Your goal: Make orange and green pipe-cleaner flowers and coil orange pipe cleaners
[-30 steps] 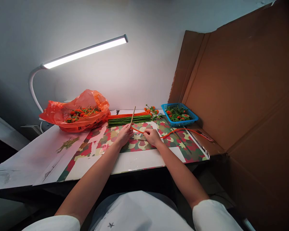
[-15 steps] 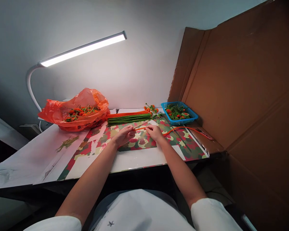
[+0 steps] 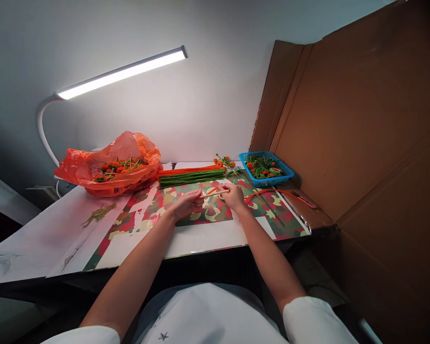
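Note:
Above the camouflage-patterned sheet, a thin wooden stick (image 3: 215, 193) spans the gap between my two hands. My left hand (image 3: 188, 205) is closed, pinching the stick's left end. My right hand (image 3: 233, 197) is closed at its other end, with an orange pipe cleaner (image 3: 268, 190) trailing out to the right over the table. A short orange length also shows beside the stick, between the hands; how it is wound there is too small to tell. Just behind the hands lie a bundle of green pipe cleaners (image 3: 191, 178) and a row of orange pipe cleaners (image 3: 186, 170).
At the back left sits an orange plastic bag (image 3: 79, 179) of orange-and-green flower pieces. A blue basket (image 3: 272, 181) holds more, with small orange flowers (image 3: 226, 161) beside it. A red-handled tool (image 3: 304, 199) lies right, near a cardboard wall (image 3: 361, 119). A lamp (image 3: 125, 72) hangs above.
The wooden stick now lies across between both hands, where the orange pipe cleaner was stretched before. My right hand has turned and risen slightly.

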`<state>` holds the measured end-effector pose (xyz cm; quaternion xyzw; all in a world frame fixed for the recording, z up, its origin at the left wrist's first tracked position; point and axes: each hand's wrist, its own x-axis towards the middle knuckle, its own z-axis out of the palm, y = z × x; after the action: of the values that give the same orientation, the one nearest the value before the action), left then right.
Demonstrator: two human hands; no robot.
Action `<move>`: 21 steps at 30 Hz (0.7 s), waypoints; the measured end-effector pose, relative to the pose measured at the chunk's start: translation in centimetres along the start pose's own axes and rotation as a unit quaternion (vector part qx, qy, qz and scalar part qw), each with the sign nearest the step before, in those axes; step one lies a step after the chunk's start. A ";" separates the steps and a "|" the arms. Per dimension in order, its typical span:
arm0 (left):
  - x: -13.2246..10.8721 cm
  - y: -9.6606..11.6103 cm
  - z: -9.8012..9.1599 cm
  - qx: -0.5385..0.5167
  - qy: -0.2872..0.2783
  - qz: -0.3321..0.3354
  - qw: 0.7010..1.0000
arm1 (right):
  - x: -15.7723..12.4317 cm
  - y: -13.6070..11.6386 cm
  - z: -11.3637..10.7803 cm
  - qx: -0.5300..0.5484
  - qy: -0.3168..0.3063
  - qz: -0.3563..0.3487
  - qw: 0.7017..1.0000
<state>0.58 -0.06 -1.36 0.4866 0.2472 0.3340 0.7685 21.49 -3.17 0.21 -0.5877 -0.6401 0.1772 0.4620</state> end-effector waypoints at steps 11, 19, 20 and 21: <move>-0.3 0.2 1.3 0.061 0.039 0.078 0.994 | 0.2 0.6 0.4 0.039 0.013 -0.029 0.999; -0.9 0.6 2.8 0.156 0.050 0.069 0.984 | 0.4 0.5 0.4 0.093 -0.007 -0.064 0.994; -0.9 0.6 2.9 0.172 0.049 0.066 0.982 | 0.3 0.3 0.3 0.098 -0.006 -0.072 0.993; -0.9 0.5 2.9 0.187 0.050 0.064 0.979 | 0.3 0.1 0.2 0.102 -0.003 -0.082 0.991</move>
<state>1.90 -2.31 0.34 0.6192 0.3115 0.3543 0.6277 21.45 -2.84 0.16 -0.4825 -0.6659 0.2054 0.5305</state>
